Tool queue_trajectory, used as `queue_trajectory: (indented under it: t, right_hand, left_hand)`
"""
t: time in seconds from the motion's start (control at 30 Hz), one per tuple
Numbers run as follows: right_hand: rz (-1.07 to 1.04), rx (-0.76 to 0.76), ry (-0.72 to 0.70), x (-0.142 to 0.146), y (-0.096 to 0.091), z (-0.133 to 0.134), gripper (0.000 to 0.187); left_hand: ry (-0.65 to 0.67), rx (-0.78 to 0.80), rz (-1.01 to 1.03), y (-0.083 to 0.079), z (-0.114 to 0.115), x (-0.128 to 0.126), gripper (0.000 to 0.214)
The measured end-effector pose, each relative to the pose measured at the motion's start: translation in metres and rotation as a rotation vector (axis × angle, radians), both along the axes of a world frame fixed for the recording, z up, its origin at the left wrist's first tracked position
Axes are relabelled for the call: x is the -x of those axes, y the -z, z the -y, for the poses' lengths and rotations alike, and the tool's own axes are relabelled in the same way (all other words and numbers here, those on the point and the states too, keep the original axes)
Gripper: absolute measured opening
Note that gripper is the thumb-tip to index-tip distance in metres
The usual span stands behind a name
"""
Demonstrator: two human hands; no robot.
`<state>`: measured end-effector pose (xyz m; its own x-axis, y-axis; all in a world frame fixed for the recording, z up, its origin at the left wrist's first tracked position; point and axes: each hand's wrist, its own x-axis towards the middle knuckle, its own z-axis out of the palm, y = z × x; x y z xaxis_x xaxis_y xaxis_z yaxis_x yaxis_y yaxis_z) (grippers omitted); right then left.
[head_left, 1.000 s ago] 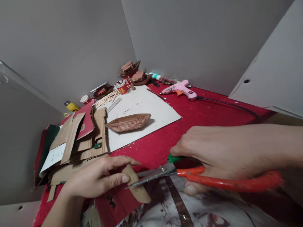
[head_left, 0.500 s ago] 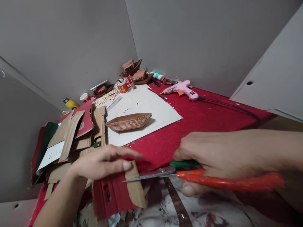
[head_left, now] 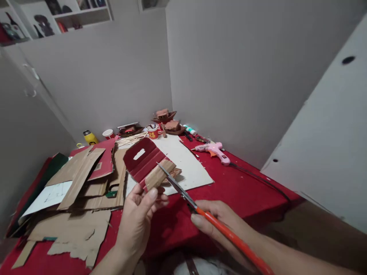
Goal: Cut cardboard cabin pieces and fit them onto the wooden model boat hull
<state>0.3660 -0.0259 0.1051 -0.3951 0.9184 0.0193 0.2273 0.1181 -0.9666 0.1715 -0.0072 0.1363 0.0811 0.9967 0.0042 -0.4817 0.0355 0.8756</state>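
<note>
My left hand (head_left: 140, 214) pinches the lower edge of a dark red piece of cardboard (head_left: 145, 158), raised above the table. A slot is cut near its far end, and a tan strip lies across its near end. In my right hand (head_left: 218, 221) is a pair of scissors (head_left: 179, 187) with orange-red handles, the fingers closed round them. The blades point up and left, and the tips overlap the tan strip in view; contact I cannot tell. Behind the cardboard, a small brown boat hull (head_left: 174, 175) is mostly hidden on a white sheet (head_left: 197, 172).
A pile of cut cardboard (head_left: 80, 179) covers the left of the red-covered table (head_left: 229, 187). A pink glue gun (head_left: 213, 149) with a black cord lies right. Along the back stand model boats (head_left: 163, 114), a red cup (head_left: 153, 132), thin sticks (head_left: 132, 139) and a yellow bottle (head_left: 90, 137).
The cardboard has been lifted from near my lap to above the white sheet and turned. The scissors have swung from level to pointing up and left. My view has tilted up.
</note>
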Motion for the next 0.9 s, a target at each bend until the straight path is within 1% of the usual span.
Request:
queue_trajectory:
  t: [0.07,0.13,0.23,0.3,0.4,0.53,0.7,0.8,0.9]
  right_hand:
    - [-0.041,0.013,0.017,0.004,0.004,0.003,0.055]
    - [-0.069,0.013,0.019,0.005,0.006,0.005,0.053]
    - [-0.086,0.013,-0.055,0.004,0.005,0.009,0.050]
    - [-0.073,0.014,-0.098,0.002,0.005,0.011,0.050]
    - [-0.002,-0.042,-0.093,-0.001,0.006,0.013,0.053]
    - [0.116,-0.087,-0.089,-0.006,0.009,0.012,0.060]
    - [0.211,-0.253,-0.120,-0.011,0.004,0.010,0.062]
    - [0.264,-0.249,-0.071,-0.015,0.005,0.011,0.059]
    - [0.270,-0.210,-0.018,-0.018,0.013,0.014,0.060]
  left_hand:
    - [-0.064,-0.033,0.006,-0.004,-0.002,-0.011,0.023]
    - [-0.118,-0.044,-0.033,-0.006,-0.004,-0.016,0.023]
    - [-0.165,-0.053,-0.126,-0.007,-0.003,-0.022,0.023]
    - [-0.186,-0.068,-0.173,-0.007,-0.002,-0.026,0.023]
    - [-0.211,-0.089,-0.216,-0.009,0.001,-0.029,0.021]
    - [-0.149,-0.087,-0.222,-0.011,0.003,-0.031,0.021]
    - [-0.057,-0.119,-0.142,-0.011,0.007,-0.033,0.020]
    - [0.012,-0.125,-0.099,-0.011,0.008,-0.032,0.017]
    - [0.033,-0.133,-0.090,-0.012,0.009,-0.033,0.021]
